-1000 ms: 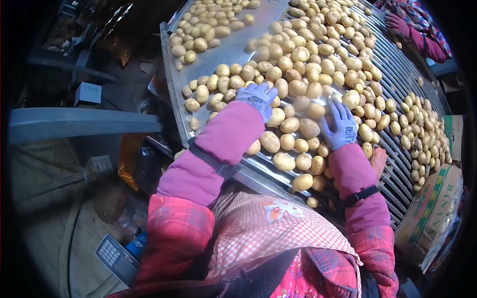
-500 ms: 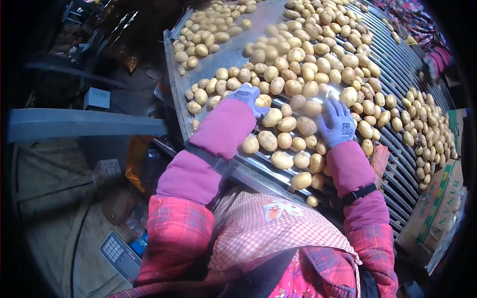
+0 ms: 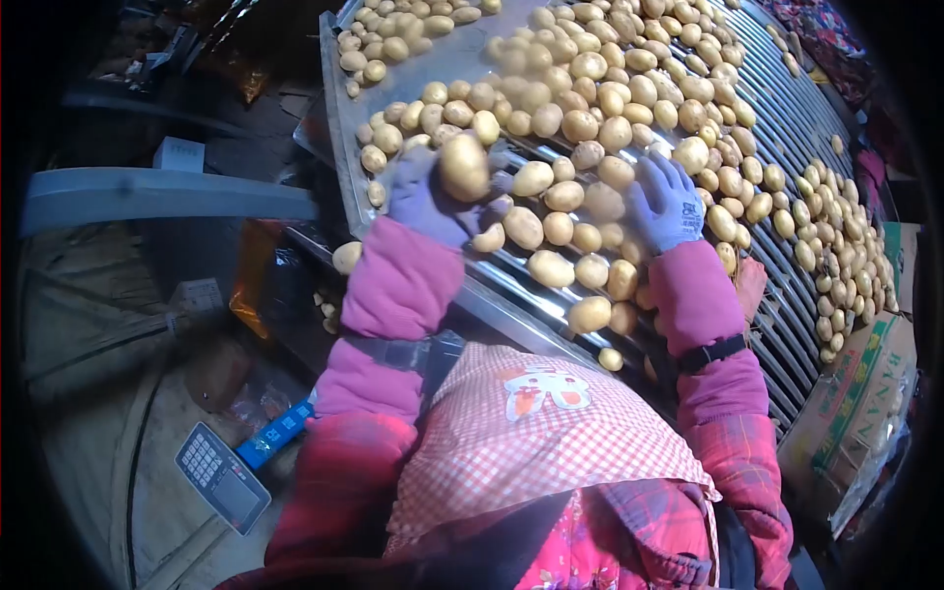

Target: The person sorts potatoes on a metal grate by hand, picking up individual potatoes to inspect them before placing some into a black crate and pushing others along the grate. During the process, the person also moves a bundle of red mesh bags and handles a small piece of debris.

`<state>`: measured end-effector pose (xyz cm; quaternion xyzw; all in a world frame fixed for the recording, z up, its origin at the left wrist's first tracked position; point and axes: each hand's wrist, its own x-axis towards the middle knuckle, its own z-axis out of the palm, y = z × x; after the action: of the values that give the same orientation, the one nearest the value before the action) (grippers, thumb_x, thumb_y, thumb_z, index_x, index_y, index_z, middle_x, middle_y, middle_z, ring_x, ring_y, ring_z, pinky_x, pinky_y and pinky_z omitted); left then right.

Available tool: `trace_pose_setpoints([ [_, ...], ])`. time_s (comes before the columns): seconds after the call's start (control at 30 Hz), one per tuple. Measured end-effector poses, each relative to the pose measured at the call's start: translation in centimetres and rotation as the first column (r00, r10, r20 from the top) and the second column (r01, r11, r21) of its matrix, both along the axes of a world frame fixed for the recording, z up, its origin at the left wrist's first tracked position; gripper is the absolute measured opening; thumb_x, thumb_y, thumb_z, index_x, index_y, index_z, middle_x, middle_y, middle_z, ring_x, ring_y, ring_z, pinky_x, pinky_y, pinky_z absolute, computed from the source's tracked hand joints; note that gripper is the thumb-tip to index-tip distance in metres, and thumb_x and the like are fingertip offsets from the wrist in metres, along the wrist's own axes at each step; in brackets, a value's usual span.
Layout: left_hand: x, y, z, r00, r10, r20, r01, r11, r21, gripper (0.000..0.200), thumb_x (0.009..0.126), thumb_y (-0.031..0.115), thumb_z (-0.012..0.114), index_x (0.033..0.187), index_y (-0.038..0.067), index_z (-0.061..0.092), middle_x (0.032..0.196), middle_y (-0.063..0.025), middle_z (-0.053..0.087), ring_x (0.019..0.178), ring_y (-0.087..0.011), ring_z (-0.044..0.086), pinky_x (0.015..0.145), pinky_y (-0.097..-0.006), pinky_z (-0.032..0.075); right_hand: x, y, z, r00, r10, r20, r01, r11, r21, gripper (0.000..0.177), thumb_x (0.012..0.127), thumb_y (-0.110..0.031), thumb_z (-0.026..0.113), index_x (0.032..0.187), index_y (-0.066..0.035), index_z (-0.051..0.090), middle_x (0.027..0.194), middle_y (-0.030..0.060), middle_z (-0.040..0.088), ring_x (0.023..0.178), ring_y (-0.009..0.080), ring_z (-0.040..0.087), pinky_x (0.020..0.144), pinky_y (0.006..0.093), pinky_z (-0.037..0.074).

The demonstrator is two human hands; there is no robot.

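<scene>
My left hand [image 3: 423, 202], in a lavender work glove, holds a large potato [image 3: 464, 167] raised over the left side of the sorting table. Its fingers are curled around the potato, palm turned upward. Beside it, more potatoes [image 3: 523, 227] lie on the metal rollers. My right hand [image 3: 671, 205], gloved alike, rests among the potatoes with fingers stretched forward and slightly apart. A potato [image 3: 603, 202] lies just left of its palm, and another potato [image 3: 690, 155] sits by its fingertips.
A metal side rail [image 3: 339, 147] bounds the table on the left. Heaped potatoes [image 3: 846, 256] lie at the right, near a banana carton [image 3: 851, 413]. A scale display with keypad [image 3: 223, 477] stands lower left, below a grey bar [image 3: 167, 200]. A single potato [image 3: 346, 258] shows beside my left sleeve.
My left hand has lifted a large potato from the table, drawn it left and turned palm-up. My right hand stays in nearly the same place among the potatoes. The view has shifted slightly.
</scene>
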<state>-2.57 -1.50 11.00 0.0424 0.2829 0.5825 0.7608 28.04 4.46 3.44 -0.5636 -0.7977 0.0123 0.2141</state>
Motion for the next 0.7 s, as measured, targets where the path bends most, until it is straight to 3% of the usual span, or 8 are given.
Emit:
trace_pose_setpoints([
  [0.07,-1.6,-1.3,0.3,0.995,0.024,-0.098,-0.026,0.999,-0.018,0.056,0.086,0.056,0.052,0.120,0.012,0.055,0.095,-0.0105,0.063,0.073,-0.0224,0.061,0.061,-0.0335,0.050,1.1,-0.3,0.3,0.986,0.066,-0.152,-0.081,0.992,-0.093,0.043,0.080,-0.031,0.064,0.119,-0.013,0.060,0.127,0.0122,0.057,0.118,0.0355,0.050,0.098,0.0470,0.039],
  [0.13,-2.4,-2.8,1.0,0.938,0.046,-0.342,-0.107,0.981,-0.161,0.057,0.086,0.061,0.049,0.118,0.013,0.056,0.088,-0.0072,0.062,0.061,-0.0171,0.055,0.053,-0.0277,0.046,1.1,-2.0,2.2,0.987,0.125,-0.104,-0.128,0.992,-0.020,0.043,0.080,-0.030,0.064,0.119,-0.012,0.060,0.126,0.0127,0.057,0.118,0.0359,0.050,0.098,0.0473,0.038],
  [0.3,-2.3,-5.2,-0.8,0.972,-0.055,-0.227,0.005,0.976,-0.217,0.060,0.087,0.066,0.040,0.108,0.015,0.062,0.064,-0.0015,0.054,0.044,-0.0145,0.043,0.041,-0.0252,0.036,-2.6,-8.6,5.8,0.891,0.451,-0.042,-0.453,0.883,-0.126,0.057,0.075,-0.034,0.065,0.126,-0.011,0.053,0.133,0.0161,0.047,0.123,0.0383,0.043,0.099,0.0515,0.035],
  [0.33,-1.7,-5.2,-0.9,0.973,-0.064,-0.219,0.018,0.978,-0.209,0.060,0.087,0.066,0.040,0.108,0.015,0.062,0.064,-0.0015,0.054,0.044,-0.0145,0.043,0.041,-0.0252,0.036,-3.5,-9.3,5.1,0.867,0.485,-0.115,-0.498,0.839,-0.220,0.062,0.075,-0.037,0.065,0.130,-0.012,0.050,0.136,0.0167,0.044,0.125,0.0393,0.040,0.103,0.0523,0.032],
  [0.37,-0.8,-5.3,-0.8,0.975,-0.088,-0.206,0.040,0.973,-0.226,0.060,0.087,0.067,0.040,0.108,0.015,0.062,0.064,-0.0013,0.054,0.044,-0.0147,0.043,0.041,-0.0251,0.036,-4.4,-10.0,4.2,0.870,0.492,0.002,-0.476,0.842,-0.254,0.065,0.076,-0.041,0.065,0.132,-0.013,0.048,0.139,0.0165,0.042,0.129,0.0402,0.036,0.106,0.0516,0.029],
  [0.6,1.5,-4.7,-2.1,0.945,-0.101,-0.311,-0.001,0.951,-0.310,0.061,0.087,0.064,0.042,0.112,0.011,0.060,0.070,-0.0034,0.059,0.052,-0.0177,0.052,0.048,-0.0310,0.046,-10.3,-5.7,0.9,0.854,0.519,0.034,-0.511,0.850,-0.126,0.068,0.071,-0.045,0.067,0.129,-0.015,0.049,0.140,0.0147,0.039,0.134,0.0350,0.032,0.106,0.0514,0.030],
  [0.67,0.6,-4.4,-3.5,0.994,-0.077,-0.077,0.045,0.934,-0.354,0.061,0.087,0.063,0.043,0.116,0.011,0.057,0.081,-0.0070,0.064,0.061,-0.0212,0.057,0.055,-0.0349,0.049,-10.8,-4.7,0.7,0.843,0.534,-0.061,-0.538,0.836,-0.106,0.062,0.073,-0.042,0.066,0.126,-0.014,0.051,0.137,0.0143,0.043,0.130,0.0338,0.037,0.103,0.0507,0.033],
  [0.7,-0.6,-4.8,-6.0,0.997,-0.075,0.010,0.074,0.952,-0.295,0.056,0.087,0.058,0.047,0.120,0.013,0.055,0.102,-0.0109,0.064,0.080,-0.0262,0.061,0.067,-0.0409,0.052,-10.3,-4.0,1.3,0.845,0.531,-0.063,-0.535,0.838,-0.104,0.062,0.073,-0.042,0.066,0.126,-0.014,0.051,0.137,0.0143,0.043,0.130,0.0338,0.037,0.103,0.0507,0.033],
])
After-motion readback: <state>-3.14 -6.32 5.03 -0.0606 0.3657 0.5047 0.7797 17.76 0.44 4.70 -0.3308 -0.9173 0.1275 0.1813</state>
